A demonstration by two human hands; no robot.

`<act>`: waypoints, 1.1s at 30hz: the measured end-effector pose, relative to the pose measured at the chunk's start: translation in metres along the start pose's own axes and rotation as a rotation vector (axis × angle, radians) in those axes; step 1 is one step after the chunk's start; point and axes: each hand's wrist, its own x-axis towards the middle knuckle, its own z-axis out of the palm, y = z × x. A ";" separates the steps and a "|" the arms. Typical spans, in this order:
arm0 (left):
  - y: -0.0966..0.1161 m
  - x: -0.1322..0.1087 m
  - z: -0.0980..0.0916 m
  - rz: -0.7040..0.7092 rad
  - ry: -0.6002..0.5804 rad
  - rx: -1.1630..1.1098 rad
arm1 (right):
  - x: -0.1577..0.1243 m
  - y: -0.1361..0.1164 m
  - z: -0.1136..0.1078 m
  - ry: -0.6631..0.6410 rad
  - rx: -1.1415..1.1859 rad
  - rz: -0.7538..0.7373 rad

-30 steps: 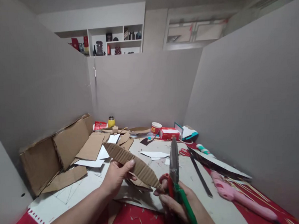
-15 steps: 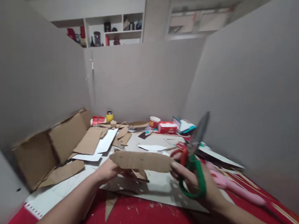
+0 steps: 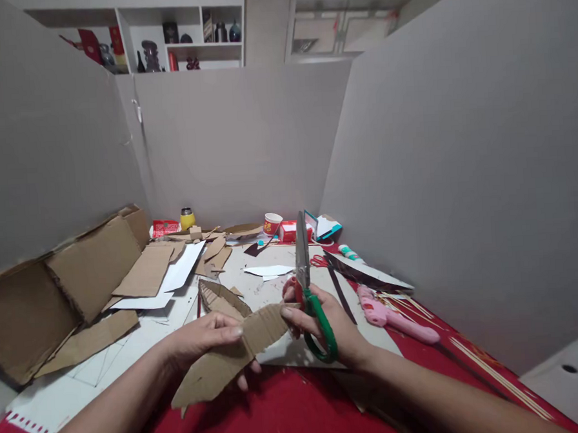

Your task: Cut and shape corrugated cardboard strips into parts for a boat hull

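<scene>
A leaf-shaped cardboard strip (image 3: 219,369) with a pointed end is held low over the front of the table. My left hand (image 3: 203,340) grips its middle, thumb on top and fingers beneath. At the strip's far right end, my right hand (image 3: 338,330) pinches the edge between thumb and fingers. That same hand also carries scissors (image 3: 301,258) with green and red handles, blades pointing up and away from the strip. Just behind the strip lies a curved, dark-edged cardboard piece (image 3: 224,302), partly hidden by my left hand and the strip.
Cardboard panels (image 3: 95,265) stand at left, with white paper (image 3: 187,267) beside them. A pink glue gun (image 3: 376,312) and thin wooden sticks (image 3: 501,376) lie at right. Further back are small red scissors (image 3: 319,261), a paper cup (image 3: 272,224) and a yellow jar (image 3: 187,220). Grey partitions surround the table.
The cardboard strip has tilted, its left end swinging down toward me. My left hand now shows on top of it, and the scissors have turned more upright. The view has shifted right.
</scene>
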 end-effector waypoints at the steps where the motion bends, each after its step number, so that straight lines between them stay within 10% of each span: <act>1: -0.001 0.000 0.001 -0.006 -0.031 -0.007 | 0.000 0.001 0.003 0.003 0.001 0.007; 17: -0.005 0.005 0.003 0.087 -0.083 -0.136 | 0.003 0.018 0.014 0.197 0.239 0.044; 33: -0.001 0.007 -0.009 0.297 0.267 -0.387 | -0.007 0.021 0.018 0.041 0.135 0.047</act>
